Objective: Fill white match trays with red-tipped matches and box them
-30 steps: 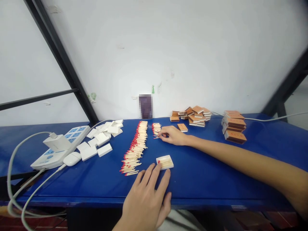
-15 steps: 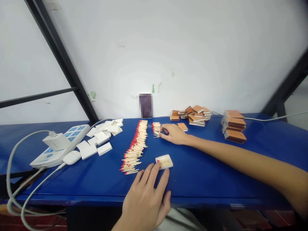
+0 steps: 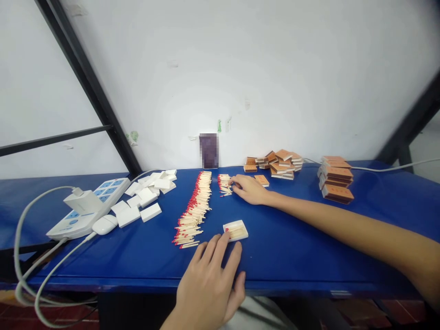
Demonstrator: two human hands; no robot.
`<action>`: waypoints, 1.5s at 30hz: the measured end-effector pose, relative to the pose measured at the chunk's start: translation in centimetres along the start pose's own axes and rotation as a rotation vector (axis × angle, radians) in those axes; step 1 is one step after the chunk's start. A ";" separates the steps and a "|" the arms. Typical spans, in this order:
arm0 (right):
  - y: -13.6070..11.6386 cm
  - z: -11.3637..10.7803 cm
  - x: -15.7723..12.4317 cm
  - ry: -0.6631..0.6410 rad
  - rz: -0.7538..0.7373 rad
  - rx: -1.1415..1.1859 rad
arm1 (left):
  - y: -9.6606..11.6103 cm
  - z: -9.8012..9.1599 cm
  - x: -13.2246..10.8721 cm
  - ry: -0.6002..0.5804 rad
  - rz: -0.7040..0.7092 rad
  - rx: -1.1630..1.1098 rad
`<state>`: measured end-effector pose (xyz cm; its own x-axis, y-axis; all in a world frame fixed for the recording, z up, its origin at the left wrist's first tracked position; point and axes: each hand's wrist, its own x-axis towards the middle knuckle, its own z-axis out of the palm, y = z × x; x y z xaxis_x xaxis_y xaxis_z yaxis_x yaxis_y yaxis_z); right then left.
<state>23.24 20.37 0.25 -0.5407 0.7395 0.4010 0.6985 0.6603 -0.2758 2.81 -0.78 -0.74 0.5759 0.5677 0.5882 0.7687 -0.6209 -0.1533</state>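
My left hand (image 3: 209,277) lies with its fingers spread at the front of the table, one fingertip touching the near left corner of a white matchbox tray (image 3: 243,230). A few matches (image 3: 236,229) lie inside that tray. Further back, my right hand (image 3: 249,188) has its fingers curled together at the right side of a small pile of red-tipped matches (image 3: 224,179). Whatever is between those fingertips, if anything, is hidden. A long row of matches (image 3: 195,206) runs to the left of both hands. Just behind my right hand lies an orange matchbox (image 3: 261,180).
White trays (image 3: 151,211) lie heaped at left beside a power strip (image 3: 113,187) with a plugged-in charger (image 3: 82,202) and cables. Orange matchboxes (image 3: 282,170) are heaped at the back, with a stack (image 3: 337,192) at right. A blurred dark rectangle (image 3: 209,151) stands against the wall.
The view has shifted very slightly. My right hand's fingertips have drawn closer together beside the small match pile. My left hand remains at the tray.
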 end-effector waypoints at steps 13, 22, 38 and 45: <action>0.5 0.4 0.1 -0.009 -0.017 0.067 | 0.1 0.1 0.0 -0.008 0.000 0.007; 0.0 0.1 -0.2 0.101 -0.084 0.116 | 0.1 -0.1 0.0 -0.010 0.004 0.011; -0.6 0.1 -0.3 0.149 -0.344 0.231 | 0.1 0.2 0.0 0.003 0.008 0.018; -0.8 0.3 -0.3 0.182 -0.302 0.109 | 0.1 0.3 0.0 0.008 0.011 0.017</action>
<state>22.74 19.66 0.12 -0.6159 0.4799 0.6248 0.4604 0.8628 -0.2088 2.95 -0.71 -0.97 0.5820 0.5563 0.5932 0.7670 -0.6178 -0.1732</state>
